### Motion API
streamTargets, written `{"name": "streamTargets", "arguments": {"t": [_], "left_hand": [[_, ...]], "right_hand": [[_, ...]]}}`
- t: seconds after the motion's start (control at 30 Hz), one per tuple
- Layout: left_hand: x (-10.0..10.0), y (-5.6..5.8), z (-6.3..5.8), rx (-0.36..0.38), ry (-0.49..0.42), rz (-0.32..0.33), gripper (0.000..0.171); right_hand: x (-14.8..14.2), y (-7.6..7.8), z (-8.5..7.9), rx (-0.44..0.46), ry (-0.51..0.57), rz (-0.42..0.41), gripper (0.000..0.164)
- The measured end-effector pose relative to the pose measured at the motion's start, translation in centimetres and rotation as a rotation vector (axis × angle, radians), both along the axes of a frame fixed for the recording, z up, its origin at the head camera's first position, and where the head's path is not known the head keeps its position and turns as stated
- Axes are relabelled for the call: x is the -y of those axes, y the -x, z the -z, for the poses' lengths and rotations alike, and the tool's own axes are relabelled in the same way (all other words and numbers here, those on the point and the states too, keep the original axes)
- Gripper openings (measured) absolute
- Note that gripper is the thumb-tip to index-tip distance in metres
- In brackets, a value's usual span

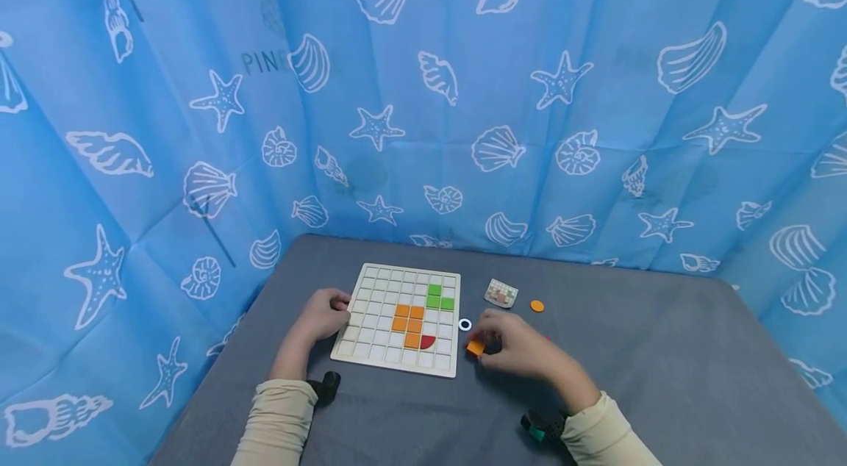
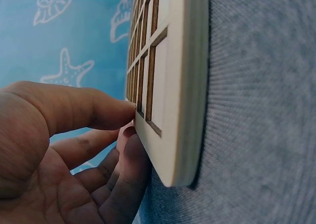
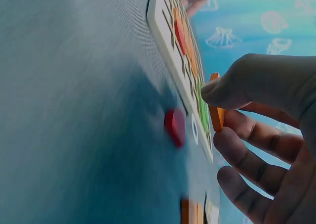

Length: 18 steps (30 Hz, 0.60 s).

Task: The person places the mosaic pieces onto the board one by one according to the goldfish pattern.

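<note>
A white square grid board (image 1: pixel 426 361) lies on the grey table. Its left edge is pinched between the thumb and fingers of my left hand (image 1: pixel 322 315); the left wrist view shows the thumb at the rim. Several orange tiles (image 1: pixel 400 323), green tiles (image 1: pixel 434 295) and a red quarter-round tile (image 1: pixel 427 342) sit in its cells. Just off the board's right side, my right hand (image 1: pixel 519 348) holds an orange tile (image 3: pixel 217 117) between thumb and fingers, raised above the table in the right wrist view. Below it on the cloth is a small red piece (image 3: pixel 175 127).
A white ring with a dark centre (image 1: pixel 465 324) lies close to the board's right edge. Beyond the right hand are a small patterned card (image 1: pixel 501 294) and an orange disc (image 1: pixel 537 306). A blue shell-print curtain (image 1: pixel 410 179) hangs behind the table.
</note>
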<state>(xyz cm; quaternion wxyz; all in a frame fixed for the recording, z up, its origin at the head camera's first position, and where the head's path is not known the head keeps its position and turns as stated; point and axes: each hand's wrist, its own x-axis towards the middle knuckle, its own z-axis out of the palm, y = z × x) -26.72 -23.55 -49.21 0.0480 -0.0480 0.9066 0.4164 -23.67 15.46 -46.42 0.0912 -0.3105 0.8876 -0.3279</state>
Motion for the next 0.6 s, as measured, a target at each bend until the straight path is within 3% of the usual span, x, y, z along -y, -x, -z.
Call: {"name": "streamTargets", "arguments": {"t": [0.6], "left_hand": [[0.0,-0.1,0.0,0.006,-0.004,-0.015,0.039]], "right_hand": [[9.3,3.0,0.1,0.006,0.086,-0.182,0.028]]}}
